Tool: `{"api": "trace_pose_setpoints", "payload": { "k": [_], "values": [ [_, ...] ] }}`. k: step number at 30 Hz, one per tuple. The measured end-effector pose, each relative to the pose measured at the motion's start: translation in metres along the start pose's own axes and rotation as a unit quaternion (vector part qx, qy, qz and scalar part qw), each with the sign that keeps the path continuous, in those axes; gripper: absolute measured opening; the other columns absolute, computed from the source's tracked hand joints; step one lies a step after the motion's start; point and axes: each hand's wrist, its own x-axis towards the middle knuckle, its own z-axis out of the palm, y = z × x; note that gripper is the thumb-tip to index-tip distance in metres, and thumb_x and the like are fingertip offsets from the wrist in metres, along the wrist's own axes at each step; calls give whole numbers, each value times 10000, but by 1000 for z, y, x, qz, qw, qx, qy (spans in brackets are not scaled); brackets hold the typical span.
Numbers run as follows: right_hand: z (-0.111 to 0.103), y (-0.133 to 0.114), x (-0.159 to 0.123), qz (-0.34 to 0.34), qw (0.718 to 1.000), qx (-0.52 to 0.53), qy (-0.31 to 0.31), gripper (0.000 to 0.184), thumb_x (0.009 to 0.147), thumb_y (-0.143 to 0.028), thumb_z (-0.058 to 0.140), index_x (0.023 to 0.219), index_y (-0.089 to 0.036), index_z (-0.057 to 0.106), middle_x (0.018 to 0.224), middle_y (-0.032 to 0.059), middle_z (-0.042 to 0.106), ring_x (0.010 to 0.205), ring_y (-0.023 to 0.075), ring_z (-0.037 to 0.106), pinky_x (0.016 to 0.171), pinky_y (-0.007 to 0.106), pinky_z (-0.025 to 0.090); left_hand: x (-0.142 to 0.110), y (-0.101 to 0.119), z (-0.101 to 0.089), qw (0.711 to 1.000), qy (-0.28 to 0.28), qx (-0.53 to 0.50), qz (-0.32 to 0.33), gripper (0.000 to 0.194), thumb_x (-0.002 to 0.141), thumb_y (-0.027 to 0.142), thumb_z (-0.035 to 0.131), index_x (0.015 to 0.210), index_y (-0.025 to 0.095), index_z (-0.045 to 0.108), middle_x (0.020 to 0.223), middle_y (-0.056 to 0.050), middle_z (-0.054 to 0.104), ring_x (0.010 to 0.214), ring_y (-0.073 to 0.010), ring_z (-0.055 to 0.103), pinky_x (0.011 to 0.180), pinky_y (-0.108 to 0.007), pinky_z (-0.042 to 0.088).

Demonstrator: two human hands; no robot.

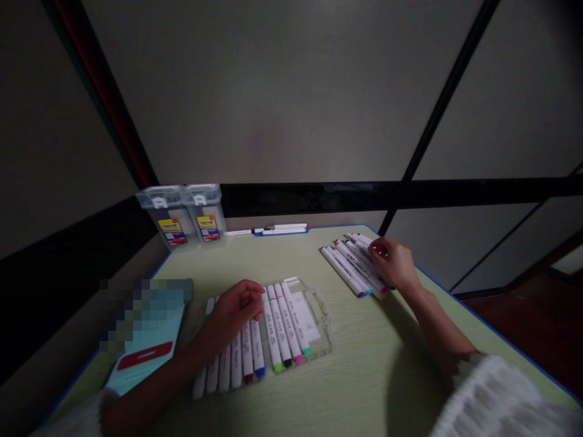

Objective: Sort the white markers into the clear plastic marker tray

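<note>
My left hand [234, 309] rests on a row of white markers [248, 355] with coloured caps, lying in a clear plastic tray [319, 321] near the table's middle; its fingers are curled over the marker tops. My right hand [392, 262] reaches to a second group of white markers [348, 267] lying loose at the far right of the table, fingers bent down onto them. Whether either hand actually grips a marker I cannot make out.
Two clear plastic boxes [186, 215] with yellow labels stand at the far left edge. A few more markers [282, 229] lie along the far edge. A light blue booklet [146, 346] lies at the left. The pale green table [364, 376] has a blue rim.
</note>
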Motion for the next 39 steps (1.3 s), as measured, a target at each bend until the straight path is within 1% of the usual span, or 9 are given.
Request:
{"api": "trace_pose_setpoints", "payload": {
  "k": [6,10,13,16,19,23,28,32,39],
  "values": [
    [1,-27,0,-55,996,70,3,136,712,-189,429,725,-144,557,683,56,576,585,148,513,564,241,382,-2,5,2,1000,3,-18,-3,104,668,215,519,749,155,492,524,62,504,481,-90,470,507,-218,367],
    [11,-57,7,-103,990,85,-35,135,731,-165,411,754,-143,542,726,56,573,630,149,519,589,242,389,-2,7,3,1000,1,-24,-4,95,673,204,519,751,154,496,540,52,517,497,-96,479,511,-221,368],
    [25,-82,19,-164,980,38,-106,160,756,-167,407,841,-128,537,802,71,572,688,150,526,632,245,392,-3,8,4,999,9,-28,-14,79,666,188,514,733,151,493,521,55,508,489,-96,471,509,-223,359],
    [48,-104,33,-198,970,31,-135,176,758,-174,436,886,-127,548,878,80,572,775,157,533,702,249,390,-3,8,5,999,7,-36,-7,63,661,169,498,719,150,484,512,54,500,494,-97,467,511,-224,358],
    [75,-116,45,-219,963,16,-155,225,752,-178,473,951,-122,559,974,105,559,897,180,517,784,264,370,-2,4,6,999,9,-46,-6,65,653,152,489,718,148,483,531,51,499,502,-95,473,510,-220,358],
    [106,-119,55,-217,963,-10,-162,327,741,-212,515,1060,-140,529,1053,115,534,982,205,482,823,274,358,-2,1,7,999,11,-51,-1,62,659,151,478,721,152,483,524,56,489,490,-91,466,495,-215,351],
    [133,-115,59,-164,976,-44,-134,386,796,-275,442,1161,-149,438,1176,144,443,1051,254,416,838,346,349,-3,3,7,999,11,-49,-13,72,656,141,463,725,147,481,533,52,497,494,-92,466,504,-222,352],
    [143,-115,60,-136,983,-67,-107,396,823,-331,379,1176,-151,393,1214,147,397,1081,280,366,829,397,339,-3,4,6,998,13,-49,-23,70,654,158,464,722,147,479,519,57,495,485,-89,457,502,-224,349],
    [147,-118,71,-165,979,-78,-94,352,844,-358,321,1115,-167,440,1133,117,455,1032,238,386,864,368,287,-5,6,6,997,4,-59,-43,69,659,179,472,720,148,481,522,59,497,475,-82,440,493,-220,337]
  ]
}}
